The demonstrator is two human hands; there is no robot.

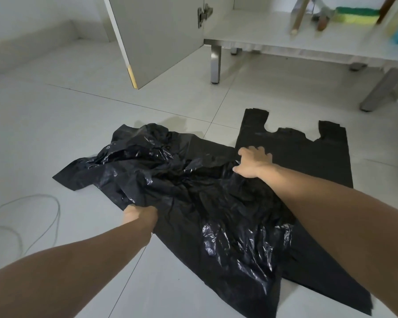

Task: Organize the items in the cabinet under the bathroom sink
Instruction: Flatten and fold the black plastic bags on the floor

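I count two hands of mine, my left hand (pixel 140 214) and my right hand (pixel 254 162), both on black plastic. I count two lots of black bags on the floor tiles: one crumpled bag (pixel 193 191) and one flat stack of bags (pixel 313 154) with two handle loops showing; how many sheets lie in that stack I cannot tell. One grey cable (pixel 44 216) loops on the floor. One cabinet door (pixel 156 37) stands open, with one hinge (pixel 203 14). Five metal cabinet legs (pixel 215 65) show. On the cabinet shelf I count one green and yellow sponge (pixel 356 14) and two wooden handles (pixel 298 18); the rest there is too blurred to count.
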